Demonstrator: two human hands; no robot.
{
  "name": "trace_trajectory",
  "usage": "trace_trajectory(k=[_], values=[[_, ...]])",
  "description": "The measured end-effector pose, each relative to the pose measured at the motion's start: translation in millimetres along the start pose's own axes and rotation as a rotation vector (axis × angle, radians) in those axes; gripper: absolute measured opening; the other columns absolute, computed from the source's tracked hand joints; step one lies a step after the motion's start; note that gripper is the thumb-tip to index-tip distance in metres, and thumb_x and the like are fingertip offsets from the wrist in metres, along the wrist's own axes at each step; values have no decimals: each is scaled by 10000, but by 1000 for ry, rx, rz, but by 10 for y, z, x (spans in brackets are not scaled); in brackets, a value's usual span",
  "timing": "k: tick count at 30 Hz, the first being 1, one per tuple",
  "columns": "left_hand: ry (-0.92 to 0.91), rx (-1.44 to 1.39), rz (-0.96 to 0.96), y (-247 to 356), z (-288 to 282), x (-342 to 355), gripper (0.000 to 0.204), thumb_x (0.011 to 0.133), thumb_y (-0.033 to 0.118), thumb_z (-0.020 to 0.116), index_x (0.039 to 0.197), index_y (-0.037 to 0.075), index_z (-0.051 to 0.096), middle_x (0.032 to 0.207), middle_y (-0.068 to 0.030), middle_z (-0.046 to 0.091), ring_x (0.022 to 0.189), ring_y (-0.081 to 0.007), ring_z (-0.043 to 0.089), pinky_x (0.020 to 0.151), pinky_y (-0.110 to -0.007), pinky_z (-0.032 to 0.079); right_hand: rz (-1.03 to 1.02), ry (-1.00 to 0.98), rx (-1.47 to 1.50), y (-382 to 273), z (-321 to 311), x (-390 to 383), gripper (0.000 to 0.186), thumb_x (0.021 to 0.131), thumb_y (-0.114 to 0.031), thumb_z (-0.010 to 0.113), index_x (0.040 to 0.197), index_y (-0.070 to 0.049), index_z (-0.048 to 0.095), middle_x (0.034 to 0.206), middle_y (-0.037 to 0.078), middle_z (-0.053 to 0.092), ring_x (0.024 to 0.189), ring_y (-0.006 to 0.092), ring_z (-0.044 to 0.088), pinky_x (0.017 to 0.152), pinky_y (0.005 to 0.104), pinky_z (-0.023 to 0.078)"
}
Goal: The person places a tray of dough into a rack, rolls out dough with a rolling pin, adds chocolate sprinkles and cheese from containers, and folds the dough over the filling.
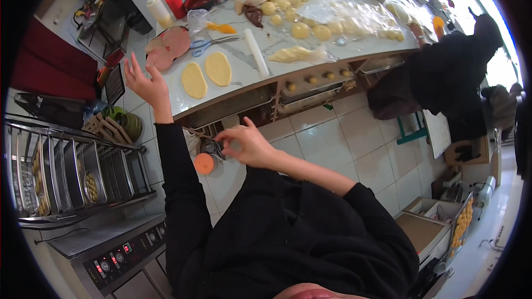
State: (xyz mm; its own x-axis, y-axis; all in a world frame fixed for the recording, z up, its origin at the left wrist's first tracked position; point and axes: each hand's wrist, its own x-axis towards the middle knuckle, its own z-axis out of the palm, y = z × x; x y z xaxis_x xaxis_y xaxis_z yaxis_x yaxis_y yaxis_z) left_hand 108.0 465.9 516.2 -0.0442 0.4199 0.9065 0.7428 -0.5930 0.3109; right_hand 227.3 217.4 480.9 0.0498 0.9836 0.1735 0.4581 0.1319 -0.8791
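My left hand (pixel 147 84) is raised at the table's left end, fingers spread and holding nothing. Round pink slices that look like ham (pixel 176 42) lie just beyond it. To its right, two flat oval dough pieces (pixel 194 81) rest side by side on the marble-look table (pixel 230 91). My right hand (pixel 246 145) hovers in front of the table edge, above the floor, with loosely curved fingers apart and nothing visible in them. Blue-handled scissors (pixel 206 46) and a white rolling pin (pixel 256 52) lie behind the dough.
Dough balls (pixel 300 30) sit under clear plastic at the back. A red squeeze bottle (pixel 173 1), a dark bowl (pixel 199 0) and a plastic bag with pale yellow filling (pixel 299 54) share the table. A tray rack (pixel 77 171) stands left; a person in black (pixel 443 77) is at right.
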Motion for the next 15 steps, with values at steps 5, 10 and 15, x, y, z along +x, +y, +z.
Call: trace_trajectory(k=[5,10,15], values=[[-63,-131,84,644,11,151,410,766,146,498,1173,99,512,1220,-159,446,1059,-311,454,907,-407,333,-118,-201,-103,-441,-116,-380,199,725,-113,627,924,-106,641,708,9,607,756,184,586,1007,547,158],[-159,-81,214,1077,194,-7,394,748,133,498,1138,94,536,1211,-136,458,1071,-305,450,896,-400,356,-240,-154,-82,-662,-10,-637,253,710,-90,621,961,-66,634,672,27,606,752,188,589,979,531,216],[-394,-104,439,1627,611,-299,387,722,127,527,1101,55,552,1188,-130,457,1059,-306,449,854,-404,400,-215,-63,199,-645,-46,-647,311,723,-78,609,1027,-16,581,708,78,644,635,240,588,862,324,401]])
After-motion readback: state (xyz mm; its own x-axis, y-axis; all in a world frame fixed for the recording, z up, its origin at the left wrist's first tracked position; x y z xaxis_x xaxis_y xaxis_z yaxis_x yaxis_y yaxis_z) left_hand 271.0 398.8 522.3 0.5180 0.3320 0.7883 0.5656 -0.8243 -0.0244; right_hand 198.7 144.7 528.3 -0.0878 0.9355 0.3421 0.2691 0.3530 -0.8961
